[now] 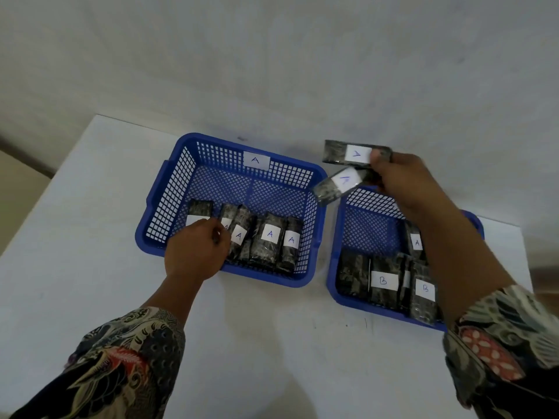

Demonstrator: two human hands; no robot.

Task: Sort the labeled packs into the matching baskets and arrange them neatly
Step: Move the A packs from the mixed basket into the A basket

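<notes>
- Table (272, 343): white surface filling the lower two thirds of the frame; it carries two blue plastic baskets side by side.
- Basket A (169, 189): centre-left of the frame, a white label marked "A" (256, 160) on its far wall. A row of dark packs stands along its near wall; three show white labels marked "A" (270, 234).
- Second basket (335, 237): right of centre, just beside basket A; its own label is hidden behind the right arm. Along its near wall lie dark packs, two with labels marked "B" (383, 280); behind them one pack marked "A" (416, 243) stands upright.
- Right hand (405, 182): raised above the far edge of the second basket, grip clamped on the ends of two A-labelled packs, the upper pack (338, 152) roughly level, the lower pack (332, 189) tilted down toward the left, overhanging the gap between the baskets.
- Left hand (196, 249): at the near left corner of basket A, fingers curled at the leftmost packs of the row (199, 208); whether the grip actually clamps one cannot be told.
- Sleeves (121, 358): patterned batik fabric on both forearms, lower corners of the frame.
</notes>
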